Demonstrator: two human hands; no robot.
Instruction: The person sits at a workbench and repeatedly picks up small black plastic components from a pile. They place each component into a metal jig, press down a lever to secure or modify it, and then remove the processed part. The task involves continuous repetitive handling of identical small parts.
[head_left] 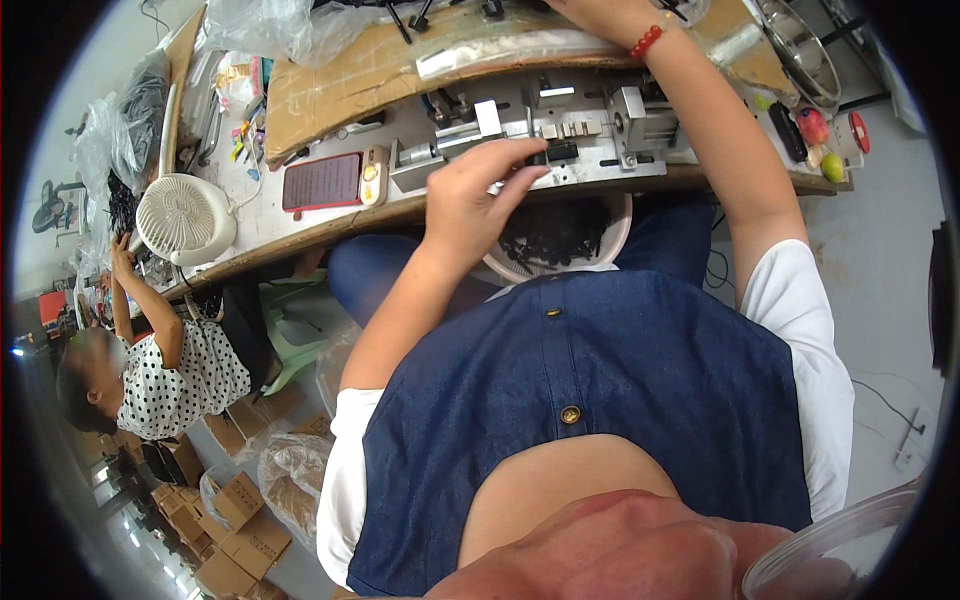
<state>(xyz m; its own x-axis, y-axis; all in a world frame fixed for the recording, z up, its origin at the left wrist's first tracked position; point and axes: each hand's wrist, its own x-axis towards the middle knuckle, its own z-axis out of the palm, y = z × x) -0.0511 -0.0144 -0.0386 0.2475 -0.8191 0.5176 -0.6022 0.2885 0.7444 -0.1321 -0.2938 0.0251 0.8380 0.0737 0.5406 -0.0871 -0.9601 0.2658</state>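
Note:
My left hand (468, 200) is at a metal fixture (590, 170) along the table's near edge. Its thumb and forefinger close on a small black part (538, 158), beside a black block (563, 150) on the fixture. The part's exact kind does not show. Far across the table, my right hand (598, 14) reaches over a sheet of brown cardboard (330, 95), with a red bead bracelet at the wrist. Its fingers are mostly cut off by the upper edge, so what they touch is hidden. Black knobbed pieces (420, 20) lie near there.
A phone (322, 182) and a white fan (185, 218) sit to the left. Below the table edge, a white tub (622, 225) holds many black parts. At right are a steel bowl (800, 50) and small colourful items. Another person (180, 370) works at far left, near cardboard boxes (250, 545).

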